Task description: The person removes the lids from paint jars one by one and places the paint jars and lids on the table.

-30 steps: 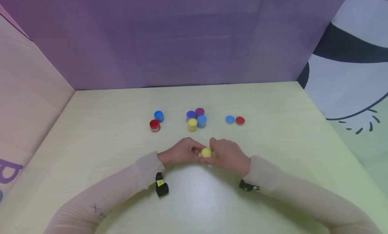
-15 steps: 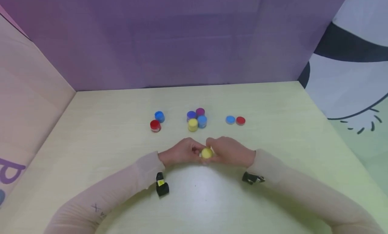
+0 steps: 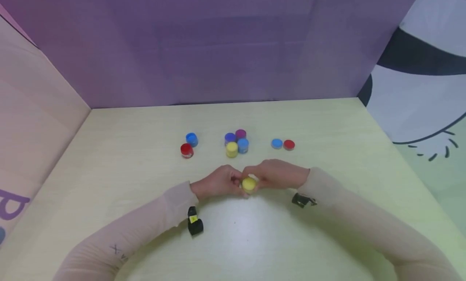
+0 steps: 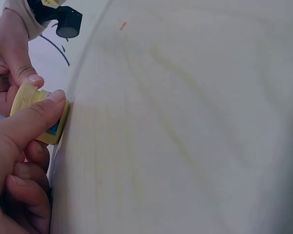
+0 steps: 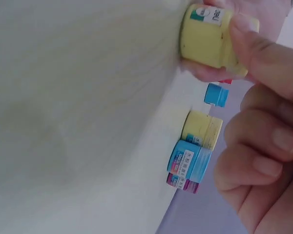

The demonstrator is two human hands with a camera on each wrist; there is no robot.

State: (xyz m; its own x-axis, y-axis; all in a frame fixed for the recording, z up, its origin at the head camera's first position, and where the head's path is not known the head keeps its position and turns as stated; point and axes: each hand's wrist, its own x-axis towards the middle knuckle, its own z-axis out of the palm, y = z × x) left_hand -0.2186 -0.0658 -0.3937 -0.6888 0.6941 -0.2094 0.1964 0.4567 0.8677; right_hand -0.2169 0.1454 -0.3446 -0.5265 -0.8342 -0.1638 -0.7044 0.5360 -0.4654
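Both hands meet at a small yellow jar (image 3: 249, 185) near the middle of the table. My left hand (image 3: 219, 181) grips the jar's body; in the left wrist view its thumb (image 4: 36, 114) lies across the side, over part of a dark label. My right hand (image 3: 279, 174) holds the yellow lid (image 5: 228, 52) at the top, its thumb (image 5: 256, 46) pressed on the rim and the other fingers curled. The jar's base stands on or very close to the tabletop. Whether the lid sits fully on the jar, I cannot tell.
Beyond the hands cluster a yellow jar (image 3: 231, 150), a light-blue jar (image 3: 242, 145), a purple-blue jar (image 3: 229, 138) and a magenta jar (image 3: 240, 134). Leftward stand a red jar (image 3: 187, 151) and a blue one (image 3: 191, 139). Blue (image 3: 276, 143) and red (image 3: 289, 145) lids lie rightward.
My right hand has turned about the lid, its wrist shifting away from me and slightly right. The left hand and the yellow jar have barely moved.
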